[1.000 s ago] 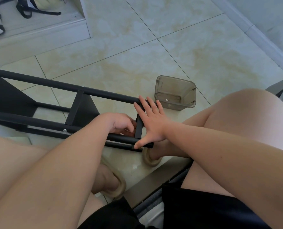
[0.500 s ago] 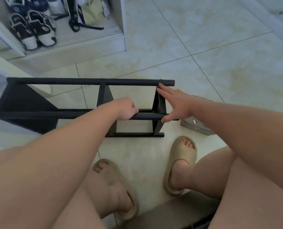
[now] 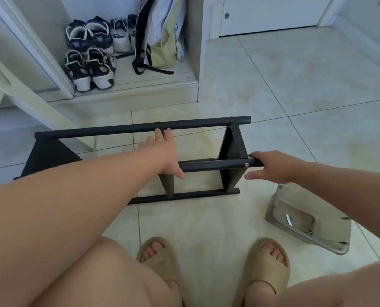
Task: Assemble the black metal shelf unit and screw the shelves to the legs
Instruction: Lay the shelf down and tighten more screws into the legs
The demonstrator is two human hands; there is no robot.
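the black shelf unit (image 3: 231,149) lies on its side on the floor (image 3: 295,85), the left hand (image 3: 162,151) stretched open with straight fingers on the far leg (image 3: 96,131), the right hand (image 3: 273,166) curled over the end of the near leg (image 3: 218,165), so an uneven pull could twist the frame and strain loose screws.

We note: 2 forearms (image 3: 85,185) bare up to frame edge; left hand (image 3: 162,151), right hand (image 3: 271,167) bare too. Thighs (image 3: 85,273) bare. We record 2 matching slides, left slide (image 3: 160,260), right slide (image 3: 271,269): tan, thick moulded foam, soft rounded edges, 1 wide band over instep, open front, toes showing.
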